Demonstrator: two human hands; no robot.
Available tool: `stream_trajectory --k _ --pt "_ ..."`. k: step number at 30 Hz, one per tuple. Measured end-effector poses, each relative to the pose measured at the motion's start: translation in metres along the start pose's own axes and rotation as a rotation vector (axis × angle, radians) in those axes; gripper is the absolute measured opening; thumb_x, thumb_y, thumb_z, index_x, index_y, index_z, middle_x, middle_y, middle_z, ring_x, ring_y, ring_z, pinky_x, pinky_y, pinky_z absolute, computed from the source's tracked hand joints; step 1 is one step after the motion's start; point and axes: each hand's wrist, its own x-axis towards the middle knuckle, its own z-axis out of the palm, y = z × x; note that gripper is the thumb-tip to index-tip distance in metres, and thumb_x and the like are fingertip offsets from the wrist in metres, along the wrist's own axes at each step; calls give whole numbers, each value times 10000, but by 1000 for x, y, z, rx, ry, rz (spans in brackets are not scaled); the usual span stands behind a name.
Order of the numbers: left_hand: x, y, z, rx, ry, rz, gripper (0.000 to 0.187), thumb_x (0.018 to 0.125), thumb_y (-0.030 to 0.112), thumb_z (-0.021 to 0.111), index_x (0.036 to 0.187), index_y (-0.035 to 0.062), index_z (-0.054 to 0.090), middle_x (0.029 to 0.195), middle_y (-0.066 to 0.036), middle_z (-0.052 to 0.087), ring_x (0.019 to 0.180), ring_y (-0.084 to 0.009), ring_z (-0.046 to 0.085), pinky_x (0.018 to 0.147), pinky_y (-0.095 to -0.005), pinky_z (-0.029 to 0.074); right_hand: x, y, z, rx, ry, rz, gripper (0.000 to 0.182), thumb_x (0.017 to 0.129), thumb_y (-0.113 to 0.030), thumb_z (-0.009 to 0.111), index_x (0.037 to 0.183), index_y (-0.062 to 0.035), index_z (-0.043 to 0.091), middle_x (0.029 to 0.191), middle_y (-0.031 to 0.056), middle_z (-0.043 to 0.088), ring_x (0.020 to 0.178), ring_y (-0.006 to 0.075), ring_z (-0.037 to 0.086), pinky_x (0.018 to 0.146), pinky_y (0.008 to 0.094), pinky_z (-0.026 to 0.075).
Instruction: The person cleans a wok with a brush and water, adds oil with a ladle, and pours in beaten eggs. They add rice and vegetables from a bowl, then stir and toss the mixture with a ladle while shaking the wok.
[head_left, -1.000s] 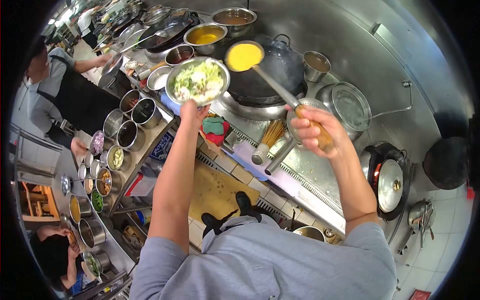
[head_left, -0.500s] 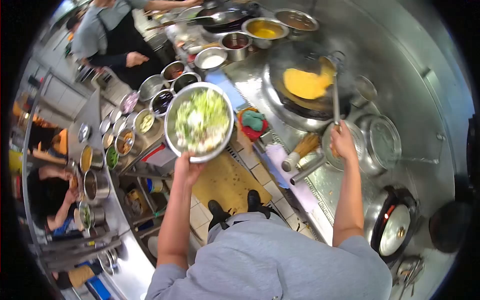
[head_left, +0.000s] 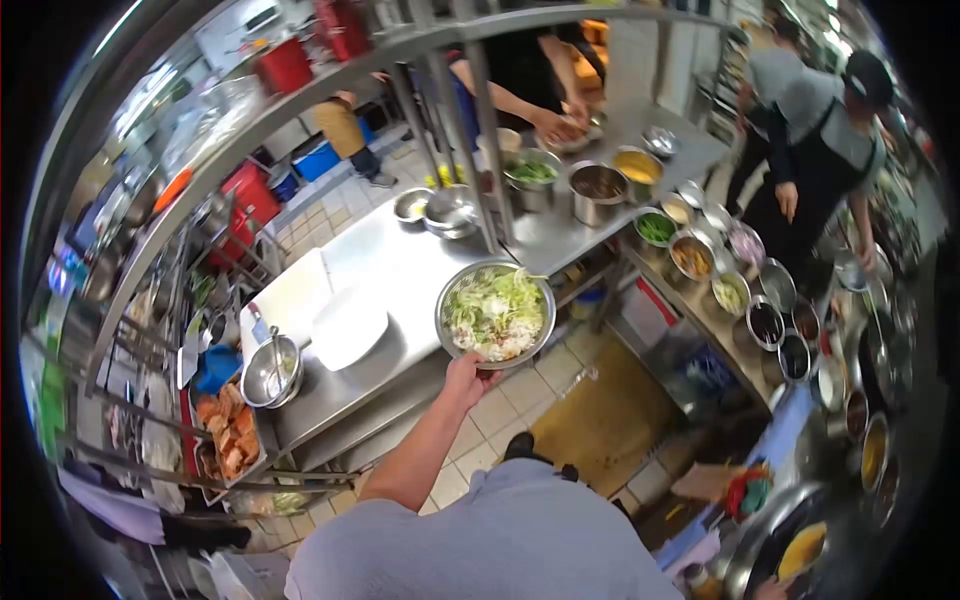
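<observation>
My left hand (head_left: 468,384) grips the near rim of a round metal bowl (head_left: 446,322), holding it out over the gap beside the steel counter. Shredded lettuce (head_left: 490,298) and a pale, rice-like food (head_left: 510,342) lie inside the bowl. Only a small part of my right hand (head_left: 770,589) shows at the bottom right edge, by the wok (head_left: 742,575). It seems closed on the ladle's handle, which is mostly cut off. A yellow egg layer (head_left: 803,549) is in the wok.
A white plate (head_left: 350,328) and a metal bowl with a utensil (head_left: 271,372) stand on the steel counter (head_left: 395,240). Upright posts and a shelf rail rise behind it. Several ingredient containers (head_left: 692,255) line the right side. Co-workers (head_left: 815,150) stand beyond.
My view has swung left from the stove to the steel counter. The bowl has moved with my left hand toward that counter. The wok and my right hand now sit at the bottom right edge.
</observation>
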Motion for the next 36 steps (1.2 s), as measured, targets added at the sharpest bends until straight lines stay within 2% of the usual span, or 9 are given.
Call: stream_trajectory --k 2,3,4,6,19,28,32,35,36 --pt "11 24 -19 -81 83 16 309 857 93 454 1116 -74 468 947 -214 624 723 -281 629 624 -366 557 51 -48 3 88 456 -465 832 899 -478 585 1499 -68 181 1051 256 632 924 417 606 780 434 518" --pt "19 34 -26 -135 84 26 294 862 103 449 1103 -63 471 906 -202 633 688 -275 627 599 -354 550 45 -118 -41 31 229 -632 508 964 -431 492 1287 -39 495 747 105 593 639 307 564 548 418 497" --pt "30 43 -34 -142 72 43 294 862 103 449 1103 -63 471 906 -202 633 688 -275 627 599 -354 550 31 -228 -106 170 -339 57 505 936 -166 550 1410 -74 404 1268 212 550 1084 319 578 906 366 447" --pt "63 54 -51 -198 114 46 301 868 109 444 1118 -57 471 905 -196 631 690 -266 627 590 -350 544 29 -282 -58 765 -300 -346 469 926 -85 535 1387 -79 447 1030 145 592 938 219 557 861 326 436" --pt "126 27 -37 -409 -342 -259 371 936 313 596 1182 52 503 998 -113 643 832 -228 635 800 -362 562 -153 -546 -27 394 -1207 -1051 532 856 -214 631 1324 -7 486 1088 188 657 994 317 644 868 388 485" --pt "114 -73 -158 1541 -711 -156 375 890 342 622 1125 50 619 1051 -136 666 969 -232 634 855 -380 504 -7 -192 30 117 -173 -121 341 932 -266 452 1156 -43 581 995 173 633 920 340 624 808 427 475" --pt "124 -88 -269 2146 -779 -524 423 834 346 632 1180 102 613 1088 -159 639 883 -272 628 782 -412 496 -39 -71 15 -624 -369 562 690 856 -419 581 1433 -139 327 1317 182 517 1064 338 605 963 455 457" --pt "173 -101 -308 2132 -908 -647 330 892 375 578 1053 101 668 888 -119 660 680 -237 601 606 -416 470 -61 129 136 470 -392 501 692 797 -351 662 1335 -13 388 1282 211 533 1075 343 596 890 413 501" --pt "187 -107 -286 2128 -906 -695 327 911 385 560 1010 101 687 822 -106 667 612 -225 593 547 -418 461 -60 57 85 198 -421 529 607 790 -317 655 1271 -1 464 1235 230 555 1075 345 597 884 417 503"
